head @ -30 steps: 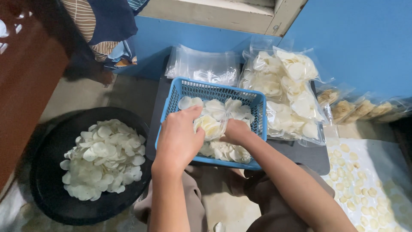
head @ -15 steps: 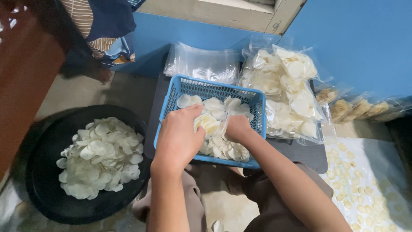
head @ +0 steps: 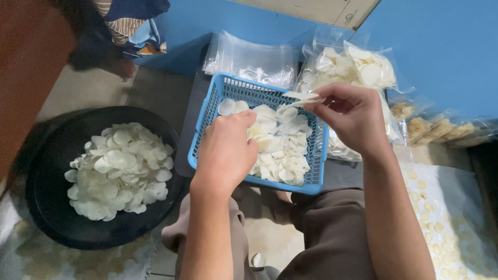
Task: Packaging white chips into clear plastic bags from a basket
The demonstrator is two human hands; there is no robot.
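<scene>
Blue basket, white chips, clear bags

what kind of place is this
Likely a small home workshop for packing crackers by hand: a blue basket of white chips, sealed clear bags of chips against a blue wall, and more drying on the floor.

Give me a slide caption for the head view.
Left hand in blue basket of white chips; right hand lifts chips.
</scene>
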